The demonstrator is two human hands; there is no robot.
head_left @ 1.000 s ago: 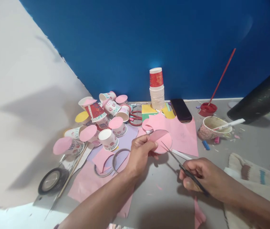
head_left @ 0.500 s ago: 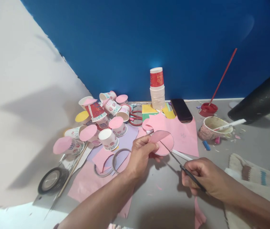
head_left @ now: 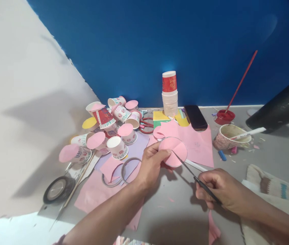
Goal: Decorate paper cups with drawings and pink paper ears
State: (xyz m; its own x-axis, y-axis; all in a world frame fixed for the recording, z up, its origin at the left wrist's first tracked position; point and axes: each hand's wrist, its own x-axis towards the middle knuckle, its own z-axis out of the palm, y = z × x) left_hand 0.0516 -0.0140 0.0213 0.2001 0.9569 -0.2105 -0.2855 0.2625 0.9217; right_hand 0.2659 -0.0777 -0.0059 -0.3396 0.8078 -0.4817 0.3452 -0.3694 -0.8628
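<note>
A pink paper circle is pinched between the thumb and fingers of my left hand, above the grey table. My right hand is closed round the dark handles of a pair of scissors. Their thin blades point up and left, with the tip over the middle of the circle, close to my left thumb. Whether both blades are in the paper, I cannot tell. A larger pink sheet with cut edges lies just behind the circle, and a white pen-like stick shows beside it.
Decorated paper cups, several with pink discs, crowd the left. Tape rings and black tape lie nearer. Behind are stacked cups and a phone. A pot and cloth are at right.
The circle's upper flap, folded over before, now lies flatter, and my left thumb presses nearer its middle. The scissors keep nearly the same place, and the view has shifted slightly.
</note>
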